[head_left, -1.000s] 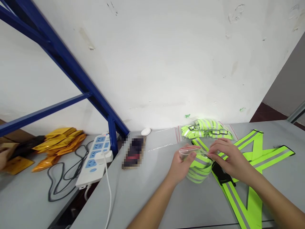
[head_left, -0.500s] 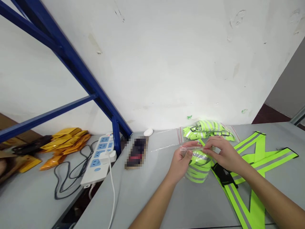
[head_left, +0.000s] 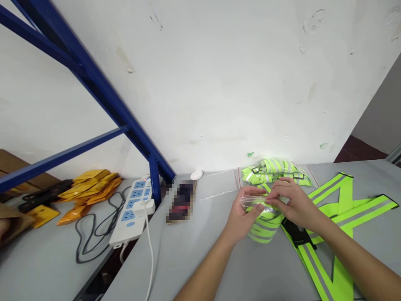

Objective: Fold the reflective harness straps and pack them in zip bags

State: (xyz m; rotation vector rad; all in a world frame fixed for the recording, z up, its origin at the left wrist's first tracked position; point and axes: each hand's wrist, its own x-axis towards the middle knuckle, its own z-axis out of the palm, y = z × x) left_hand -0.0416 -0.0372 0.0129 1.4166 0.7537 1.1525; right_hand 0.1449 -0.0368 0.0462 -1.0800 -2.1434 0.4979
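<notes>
A clear zip bag (head_left: 263,228) holds a folded fluorescent yellow-green reflective strap with grey stripes. My left hand (head_left: 242,215) grips the bag's top edge at its left side, thumb in front. At the right of the same edge, my right hand (head_left: 290,200) pinches the plastic with thumb and fingers. Just right of the bag, a loose reflective vest (head_left: 343,234) lies spread on the grey table, with a black part near its middle; my right forearm crosses over it. Behind my hands, packed zip bags (head_left: 275,170) of similar straps lie against the wall.
A white power strip (head_left: 133,213) with a plugged-in charger and white cable sits at the left, beside a blue metal frame (head_left: 125,117). Yellow packets (head_left: 94,186) and black cords lie farther left. A pixelated flat item (head_left: 181,200) and a white disc (head_left: 196,174) rest on the table.
My left thumb has moved right along the bag's top, and the bag's upper edge now looks more folded between my hands. The view has shifted slightly.
</notes>
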